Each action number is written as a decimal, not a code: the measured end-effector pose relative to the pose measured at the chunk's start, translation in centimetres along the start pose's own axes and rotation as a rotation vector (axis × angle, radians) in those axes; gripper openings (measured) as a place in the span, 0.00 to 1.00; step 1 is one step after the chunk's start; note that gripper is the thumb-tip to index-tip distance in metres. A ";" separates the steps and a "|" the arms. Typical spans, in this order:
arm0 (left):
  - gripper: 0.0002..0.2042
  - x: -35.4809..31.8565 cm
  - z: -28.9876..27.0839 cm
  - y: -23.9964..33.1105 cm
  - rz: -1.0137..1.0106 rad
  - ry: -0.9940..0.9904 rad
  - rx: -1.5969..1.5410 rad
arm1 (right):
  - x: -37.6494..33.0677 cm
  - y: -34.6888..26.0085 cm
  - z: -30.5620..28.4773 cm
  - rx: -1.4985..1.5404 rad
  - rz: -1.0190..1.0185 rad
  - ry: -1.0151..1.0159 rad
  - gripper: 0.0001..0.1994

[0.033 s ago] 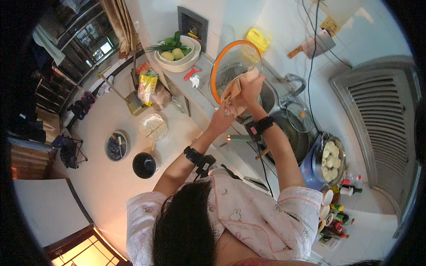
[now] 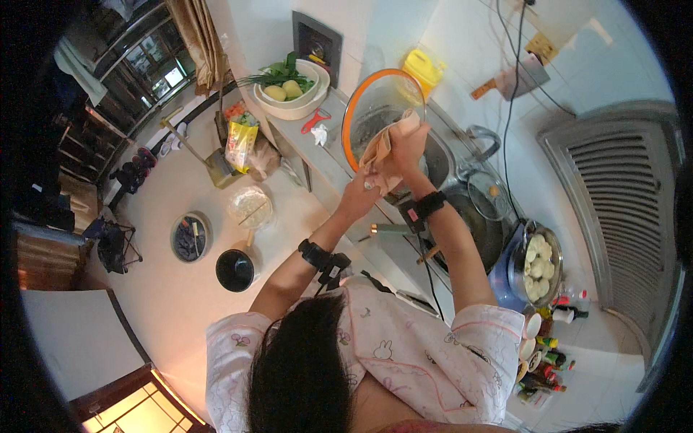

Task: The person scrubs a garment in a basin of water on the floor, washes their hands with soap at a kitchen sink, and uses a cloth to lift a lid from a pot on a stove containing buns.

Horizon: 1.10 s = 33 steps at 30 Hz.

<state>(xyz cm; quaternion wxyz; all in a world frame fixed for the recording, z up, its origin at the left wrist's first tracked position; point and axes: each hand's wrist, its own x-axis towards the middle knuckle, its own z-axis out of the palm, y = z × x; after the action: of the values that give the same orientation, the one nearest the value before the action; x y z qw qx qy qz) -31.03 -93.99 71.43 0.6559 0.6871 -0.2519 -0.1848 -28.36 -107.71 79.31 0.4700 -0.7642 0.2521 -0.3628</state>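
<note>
Over the sink (image 2: 439,160) I hold a round glass lid (image 2: 348,123) with an orange rim, tilted up on its edge. A peach-coloured cloth (image 2: 377,149) is bunched against the near side of the lid. My right hand (image 2: 409,150) is closed round the cloth's upper part. Lower down, my left hand (image 2: 359,196) is closed on the cloth's bottom end, by the lid's lower rim. Whether the fingers also grip the rim is hidden by the cloth. A band with a small device sits on each wrist.
Right of the sink are a dark wok (image 2: 473,227), a clear lid (image 2: 489,195) and a pot of pale rounded pieces (image 2: 540,268). Bottles (image 2: 552,357) crowd beyond. A basin of vegetables (image 2: 289,110) and red peeler (image 2: 315,121) lie left. A black bucket (image 2: 235,270) stands on the floor.
</note>
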 end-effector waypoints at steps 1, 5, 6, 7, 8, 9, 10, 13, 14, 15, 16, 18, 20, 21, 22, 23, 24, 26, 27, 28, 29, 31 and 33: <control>0.23 0.7 -0.6 0.5 -0.144 0.020 -0.132 | 0.3 0.3 0.8 -0.042 -0.053 -0.053 0.23; 0.19 3.4 -4.8 0.6 -0.457 -0.054 -0.336 | 1.1 -0.8 5.5 -0.319 -0.198 -0.276 0.23; 0.19 4.1 -6.2 -1.1 -0.463 -0.047 -0.338 | 1.2 -1.5 7.3 -0.434 -0.185 -0.312 0.22; 0.18 6.5 -8.4 -3.4 -0.259 -0.128 -0.079 | 2.7 -2.2 9.9 -0.441 -0.200 -0.292 0.22; 0.18 7.5 -9.9 -4.0 -0.164 -0.162 0.044 | 3.0 -1.3 11.7 -0.457 -0.177 -0.372 0.23; 0.18 7.3 -10.4 -4.6 -0.081 -0.188 0.164 | 3.1 -0.4 13.4 -0.472 -0.154 -0.454 0.23; 0.17 7.6 -11.6 -2.9 -0.211 -0.137 -0.005 | 3.1 -0.1 14.8 -0.529 -0.199 -0.491 0.26; 0.16 10.5 -15.8 -4.0 -0.324 -0.128 -0.030 | 5.6 0.1 20.1 -0.545 -0.287 -0.458 0.28; 0.16 11.3 -17.3 -3.2 -0.390 -0.108 -0.116 | 6.1 0.1 21.6 -0.576 -0.246 -0.490 0.30; 0.16 12.0 -18.6 -2.8 -0.455 -0.090 -0.201 | 6.7 0.1 22.9 -0.585 -0.240 -0.495 0.30; 0.16 13.4 -20.6 -3.6 -0.449 -0.095 -0.192 | 7.6 -0.5 24.9 -0.565 -0.154 -0.523 0.29; 0.16 14.6 -22.5 -7.1 -0.149 -0.105 0.034 | 8.2 -0.8 27.0 -0.557 -0.062 -0.578 0.28; 0.16 16.1 -23.7 -8.5 -0.006 -0.156 0.255 | 9.3 -2.1 28.9 -0.606 0.108 -0.695 0.31; 0.16 16.8 -24.1 -10.0 0.006 -0.179 0.317 | 9.4 -1.5 29.7 -0.610 0.111 -0.698 0.31; 0.17 17.9 -24.3 -11.3 0.035 -0.210 0.388 | 10.0 -0.8 30.8 -0.683 0.049 -0.624 0.32; 0.17 18.4 -24.3 -15.2 0.038 -0.212 0.476 | 9.8 -0.4 31.9 -0.747 -0.024 -0.581 0.32; 0.17 18.9 -24.7 -15.6 0.040 -0.221 0.512 | 9.8 -0.2 32.6 -0.751 -0.021 -0.584 0.32; 0.15 19.1 -24.8 -12.0 -0.065 -0.183 0.347 | 10.5 0.2 32.7 -0.822 0.015 -0.589 0.32; 0.13 18.8 -25.1 -9.5 -0.188 -0.112 0.149 | 10.6 -0.2 32.7 -0.824 0.020 -0.587 0.32; 0.13 19.0 -25.5 -9.1 -0.190 -0.109 0.150 | 10.6 -0.8 33.3 -0.808 0.049 -0.587 0.32; 0.14 19.2 -25.9 -8.9 -0.247 -0.030 0.060 | 10.6 -1.4 33.8 -0.792 0.079 -0.587 0.31; 0.14 19.6 -26.5 -8.8 -0.305 0.047 -0.031 | 11.2 -2.6 34.4 -0.748 0.124 -0.647 0.31; 0.15 20.2 -27.1 -8.9 -0.314 0.036 0.006 | 11.6 -2.7 34.9 -0.704 0.170 -0.704 0.31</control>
<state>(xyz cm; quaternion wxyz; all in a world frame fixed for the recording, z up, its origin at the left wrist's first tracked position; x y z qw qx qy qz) 1.95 -83.84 66.01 0.6214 0.7231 -0.1300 -0.2724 6.43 -96.26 75.09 0.2680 -0.9291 0.2469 0.0635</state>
